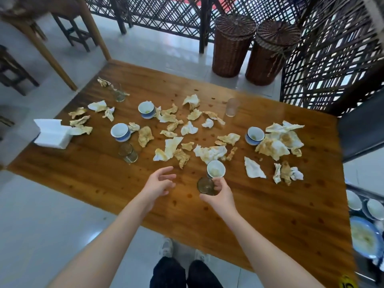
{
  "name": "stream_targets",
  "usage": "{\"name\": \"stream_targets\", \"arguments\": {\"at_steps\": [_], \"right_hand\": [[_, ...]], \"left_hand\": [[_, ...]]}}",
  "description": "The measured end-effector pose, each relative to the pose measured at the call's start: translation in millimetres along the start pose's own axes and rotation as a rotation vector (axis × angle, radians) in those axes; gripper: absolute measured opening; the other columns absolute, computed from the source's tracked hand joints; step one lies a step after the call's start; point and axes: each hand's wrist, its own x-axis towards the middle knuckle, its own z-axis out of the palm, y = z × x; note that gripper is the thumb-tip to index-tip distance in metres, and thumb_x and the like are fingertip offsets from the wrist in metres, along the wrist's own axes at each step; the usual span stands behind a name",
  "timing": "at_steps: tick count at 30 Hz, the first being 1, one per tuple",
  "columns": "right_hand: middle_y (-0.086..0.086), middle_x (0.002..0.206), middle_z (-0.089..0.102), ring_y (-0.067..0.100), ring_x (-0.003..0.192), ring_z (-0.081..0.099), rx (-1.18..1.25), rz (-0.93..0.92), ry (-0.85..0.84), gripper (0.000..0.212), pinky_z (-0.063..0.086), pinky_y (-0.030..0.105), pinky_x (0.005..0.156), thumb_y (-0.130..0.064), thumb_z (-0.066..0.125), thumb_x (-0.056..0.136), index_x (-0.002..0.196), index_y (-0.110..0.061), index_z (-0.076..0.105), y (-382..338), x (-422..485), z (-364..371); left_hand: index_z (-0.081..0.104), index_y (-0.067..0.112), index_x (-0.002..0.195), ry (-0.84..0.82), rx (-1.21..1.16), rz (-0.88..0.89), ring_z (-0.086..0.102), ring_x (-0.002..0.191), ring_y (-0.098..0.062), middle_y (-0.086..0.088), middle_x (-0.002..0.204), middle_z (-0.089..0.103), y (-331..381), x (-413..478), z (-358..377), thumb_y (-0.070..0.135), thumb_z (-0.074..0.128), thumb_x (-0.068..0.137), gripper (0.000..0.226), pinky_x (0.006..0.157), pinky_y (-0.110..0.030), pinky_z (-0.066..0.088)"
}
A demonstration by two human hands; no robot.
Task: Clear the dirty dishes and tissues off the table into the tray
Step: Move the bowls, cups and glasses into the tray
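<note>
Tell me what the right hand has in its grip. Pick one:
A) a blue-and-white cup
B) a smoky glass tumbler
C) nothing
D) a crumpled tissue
B: the right hand has its fingers curled round the smoky glass tumbler. The nearest blue-and-white cup stands just beyond it, not in the grip, and the left hand is open and holds nothing.

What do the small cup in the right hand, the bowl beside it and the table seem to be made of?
Small cup: tinted glass, probably; brownish and see-through.
Bowl: likely glazed ceramic; smooth, glossy white.
Table: wood with visible grain and knots, under a shiny varnish that reflects light.
</note>
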Motion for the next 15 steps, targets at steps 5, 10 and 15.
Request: {"name": "stream_targets", "arguments": {"at_steps": [5, 10, 15], "right_hand": [[-0.025, 0.102, 0.05, -0.01, 0.093, 0.047, 0.018, -0.035, -0.04, 0.052, 0.035, 0.006, 0.062, -0.026, 0.084, 0.065, 0.097, -0.038, 0.044, -33, 6, 27], [-0.026, 0.101, 0.053, -0.006, 0.093, 0.051, 0.022, -0.078, -0.024, 0.058, 0.039, 0.003, 0.06, -0.026, 0.086, 0.065, 0.107, -0.039, 0.048, -66, 17, 56], [-0.014, 0.107, 0.062, 0.003, 0.1, 0.057, 0.038, -0.076, -0.016, 0.062, 0.042, 0.008, 0.065, -0.029, 0.087, 0.064, 0.114, -0.034, 0.052, -89, 27, 88]], "left_hand": [[0.05, 0.027, 0.133, 0.027, -0.051, 0.021, 0.062, 0.107, -0.017, 0.001, 0.121, 0.062, -5, 5, -38, 0.003, 0.057, 0.092, 0.048, 0.096, -0.039, 0.049], [0.051, 0.026, 0.131, 0.043, -0.073, -0.013, 0.064, 0.102, -0.015, 0.002, 0.119, 0.062, -17, 20, -84, 0.007, 0.057, 0.094, 0.042, 0.084, -0.031, 0.052], [0.049, 0.02, 0.13, 0.147, -0.129, -0.073, 0.061, 0.108, -0.021, -0.006, 0.126, 0.059, -27, 42, -133, 0.009, 0.059, 0.094, 0.039, 0.091, -0.037, 0.051]]}}
